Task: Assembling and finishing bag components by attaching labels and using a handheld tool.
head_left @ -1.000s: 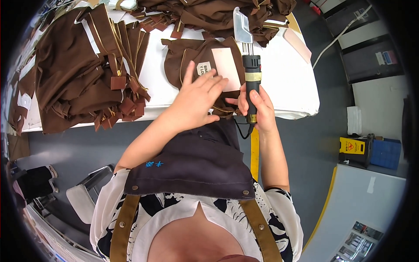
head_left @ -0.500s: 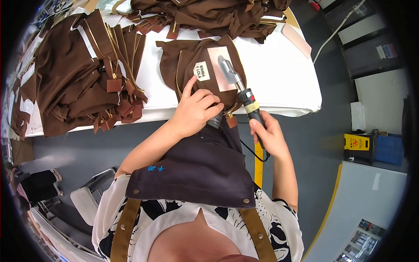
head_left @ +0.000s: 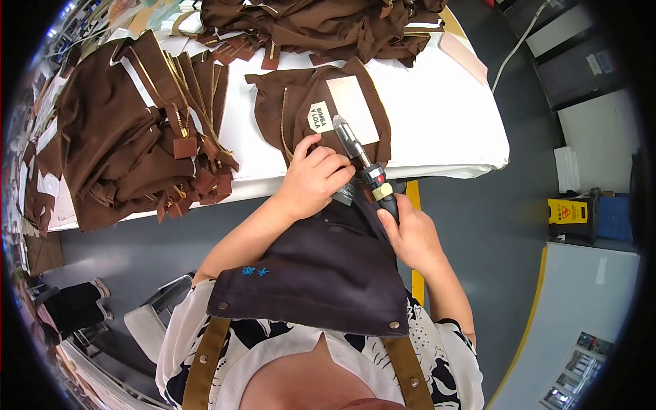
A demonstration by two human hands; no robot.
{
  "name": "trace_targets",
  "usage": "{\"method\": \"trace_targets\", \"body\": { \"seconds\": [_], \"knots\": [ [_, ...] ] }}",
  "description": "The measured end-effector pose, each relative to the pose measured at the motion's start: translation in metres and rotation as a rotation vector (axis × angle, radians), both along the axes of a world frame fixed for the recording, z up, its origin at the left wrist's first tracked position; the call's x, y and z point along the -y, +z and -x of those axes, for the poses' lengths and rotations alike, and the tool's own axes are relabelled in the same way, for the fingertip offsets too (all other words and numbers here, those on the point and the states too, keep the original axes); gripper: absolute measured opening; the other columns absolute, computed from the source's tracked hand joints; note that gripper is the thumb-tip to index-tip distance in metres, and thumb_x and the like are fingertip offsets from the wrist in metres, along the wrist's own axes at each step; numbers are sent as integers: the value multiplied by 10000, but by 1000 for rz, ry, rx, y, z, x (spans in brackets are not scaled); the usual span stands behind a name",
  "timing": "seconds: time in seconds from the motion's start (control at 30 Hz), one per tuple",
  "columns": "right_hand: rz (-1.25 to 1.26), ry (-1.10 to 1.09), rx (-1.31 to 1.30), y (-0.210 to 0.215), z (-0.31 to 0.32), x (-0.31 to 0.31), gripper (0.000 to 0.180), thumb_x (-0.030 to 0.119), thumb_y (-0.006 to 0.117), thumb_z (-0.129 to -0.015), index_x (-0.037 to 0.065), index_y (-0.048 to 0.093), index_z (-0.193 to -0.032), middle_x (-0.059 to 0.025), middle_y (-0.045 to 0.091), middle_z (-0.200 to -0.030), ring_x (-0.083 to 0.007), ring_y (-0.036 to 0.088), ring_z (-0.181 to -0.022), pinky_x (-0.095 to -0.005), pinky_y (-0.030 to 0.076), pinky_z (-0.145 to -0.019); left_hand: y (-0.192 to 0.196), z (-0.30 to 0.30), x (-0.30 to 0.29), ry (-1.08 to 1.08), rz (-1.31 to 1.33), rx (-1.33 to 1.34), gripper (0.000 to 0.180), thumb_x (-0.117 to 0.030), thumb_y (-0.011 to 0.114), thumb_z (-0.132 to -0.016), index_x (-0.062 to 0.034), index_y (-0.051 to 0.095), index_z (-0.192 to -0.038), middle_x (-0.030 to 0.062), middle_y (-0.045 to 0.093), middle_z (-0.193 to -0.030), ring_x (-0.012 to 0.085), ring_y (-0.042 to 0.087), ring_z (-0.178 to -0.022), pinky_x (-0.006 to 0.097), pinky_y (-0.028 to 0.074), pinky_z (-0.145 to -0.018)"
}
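A brown fabric zip pouch (head_left: 270, 113) lies at the near edge of the white table. On it are a small white label (head_left: 319, 117) and, just right of that, a pale pink rectangular card (head_left: 354, 102). My left hand (head_left: 316, 176) rests over the pouch's near part, index finger stretched toward the label, the other fingers slightly bent. Gripped by its black handle in my right hand (head_left: 415, 236) is a small electric hand iron (head_left: 372, 176). Its metal tip is turned edge-on between label and card; whether it touches them I cannot tell.
A tall stack of brown zip pouches (head_left: 109, 123) with leather tabs stands at the left. More brown pouches (head_left: 321, 27) are heaped at the back. The white table (head_left: 444, 116) ends at the right, beside the grey floor. A yellow sign (head_left: 568, 211) stands farther right.
The iron has moved left and nearer, from over the card toward the label, and its flat tip has turned edge-on. My left hand stays on the pouch. The whole view has shifted slightly.
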State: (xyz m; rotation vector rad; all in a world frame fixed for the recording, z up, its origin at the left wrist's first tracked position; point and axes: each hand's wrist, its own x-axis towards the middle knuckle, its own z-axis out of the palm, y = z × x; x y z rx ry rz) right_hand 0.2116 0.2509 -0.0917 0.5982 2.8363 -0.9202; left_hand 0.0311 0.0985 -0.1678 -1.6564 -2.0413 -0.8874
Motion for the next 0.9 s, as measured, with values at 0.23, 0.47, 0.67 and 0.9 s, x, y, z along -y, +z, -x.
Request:
{"method": "trace_targets", "body": {
  "seconds": [0.23, 0.47, 0.67, 0.9],
  "knots": [
    [-260, 102, 85, 13, 35, 2, 369, 314, 536, -1000, -44, 512, -916, -242, 648, -680, -441, 650, -646, -522, 512, -607, 1, -1, 0, -1, -12, 13, 316, -36, 677, -674, -141, 678, -972, -35, 629, -990, 177, 582, -967, 506, 357, -1055],
    [-268, 94, 124, 21, 87, -12, 379, 309, 513, -1006, -62, 536, -933, -265, 670, -754, -444, 674, -754, -521, 529, -698, 1, -2, 2, -2, 5, 39, 331, -4, 661, -663, -137, 688, -965, -32, 618, -986, 172, 576, -975, 516, 351, -1068],
    [-258, 84, 122, 16, 115, -19, 383, 313, 504, -1009, -67, 535, -971, -264, 678, -773, -446, 678, -771, -507, 536, -719, -1, 0, 1, -9, -11, 36, 335, -5, 661, -657, -132, 686, -966, -29, 614, -980, 171, 576, -974, 521, 350, -1071],
    [-204, 69, 210, 16, 79, -8, 390, 324, 493, -1013, -66, 507, -1007, -268, 671, -766, -452, 671, -765, -515, 528, -709, -2, 2, 1, -22, -36, 43, 353, -4, 668, -642, -127, 679, -972, -24, 613, -980, 177, 577, -972, 521, 349, -1073]
  ]
}}
